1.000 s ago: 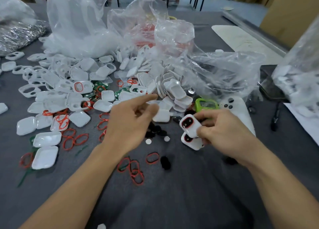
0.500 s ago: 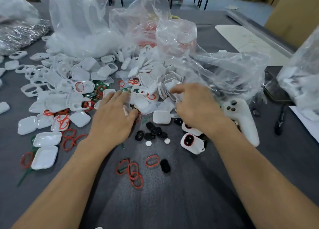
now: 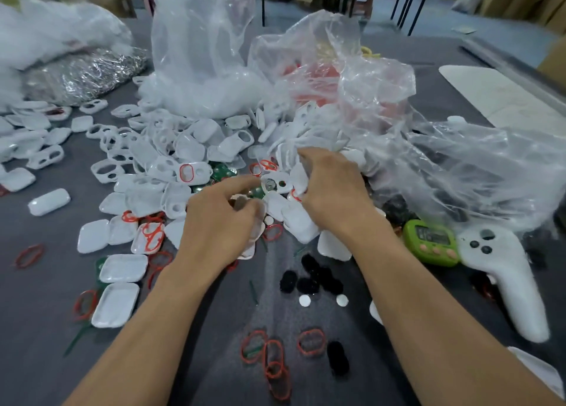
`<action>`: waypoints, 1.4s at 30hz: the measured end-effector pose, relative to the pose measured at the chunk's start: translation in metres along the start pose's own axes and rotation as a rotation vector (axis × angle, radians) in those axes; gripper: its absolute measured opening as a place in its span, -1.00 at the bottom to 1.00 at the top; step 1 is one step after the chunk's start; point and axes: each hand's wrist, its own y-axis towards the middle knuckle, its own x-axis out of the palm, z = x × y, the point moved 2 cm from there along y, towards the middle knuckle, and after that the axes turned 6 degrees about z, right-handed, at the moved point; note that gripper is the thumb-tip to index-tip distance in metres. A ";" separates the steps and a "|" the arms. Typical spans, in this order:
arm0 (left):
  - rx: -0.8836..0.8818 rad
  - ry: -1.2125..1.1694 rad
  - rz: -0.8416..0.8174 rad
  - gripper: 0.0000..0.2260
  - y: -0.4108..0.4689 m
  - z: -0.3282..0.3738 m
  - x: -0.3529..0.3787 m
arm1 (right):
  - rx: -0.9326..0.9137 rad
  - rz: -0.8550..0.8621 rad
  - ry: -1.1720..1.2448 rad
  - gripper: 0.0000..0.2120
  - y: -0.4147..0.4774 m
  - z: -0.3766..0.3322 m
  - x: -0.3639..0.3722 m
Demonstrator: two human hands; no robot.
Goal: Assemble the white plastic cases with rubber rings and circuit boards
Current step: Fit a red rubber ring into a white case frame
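The left hand [image 3: 220, 225] and right hand [image 3: 333, 194] dig with curled fingers into the white cases [image 3: 190, 148] on the counter [image 3: 214, 359] (blur hides whether either grip holds one).

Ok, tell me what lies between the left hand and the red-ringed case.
Only loose pile parts: a white shell and green boards lie between left hand and ringed case. Nothing covers the case; reaching from above looks clear.
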 end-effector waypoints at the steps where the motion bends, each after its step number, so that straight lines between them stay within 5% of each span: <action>1: 0.031 0.025 0.042 -0.64 0.002 0.002 -0.003 | -0.008 0.062 0.019 -0.47 0.001 -0.005 -0.003; 4: 0.066 0.112 0.125 -0.55 0.011 0.001 -0.012 | -0.126 0.051 0.131 -0.42 0.008 -0.026 -0.003; 9: 0.154 0.336 0.044 -0.71 0.018 -0.009 -0.011 | -0.255 -0.185 -0.351 -0.70 0.025 -0.043 0.018; 13: 0.174 0.357 0.069 -0.76 0.020 -0.010 -0.008 | -0.241 -0.165 -0.389 -0.84 0.032 -0.034 0.016; 18: 0.149 0.123 0.133 -0.77 0.008 0.005 -0.009 | 0.047 0.316 0.312 -0.89 0.011 -0.016 -0.009; 21: 0.018 -0.329 -0.084 -0.74 0.005 0.013 0.000 | 0.260 0.075 0.739 -0.93 -0.002 -0.016 -0.009; 25: -0.152 -0.561 -0.400 -0.72 0.005 0.012 -0.002 | 0.280 -0.121 0.856 -0.89 -0.011 -0.019 -0.009; 28: -0.232 -0.682 -0.471 -0.69 0.005 0.007 -0.005 | 0.248 -0.031 0.709 -0.85 -0.016 -0.018 -0.012; 31: -0.308 -0.747 -0.344 -0.65 0.005 0.005 -0.004 | 0.168 0.155 0.487 -0.77 -0.027 -0.019 -0.011; 37: -0.265 -0.693 -0.040 -0.75 0.014 0.003 -0.016 | -0.101 -0.254 0.108 -0.86 -0.057 -0.030 0.000; 40: -0.254 -0.632 -0.026 -0.82 0.014 0.003 -0.018 | -0.165 -0.263 -0.059 -0.83 -0.063 -0.035 0.005; 42: -0.244 -0.580 -0.020 -0.86 0.011 0.004 -0.018 | -0.102 -0.173 0.056 -0.89 -0.064 -0.027 0.000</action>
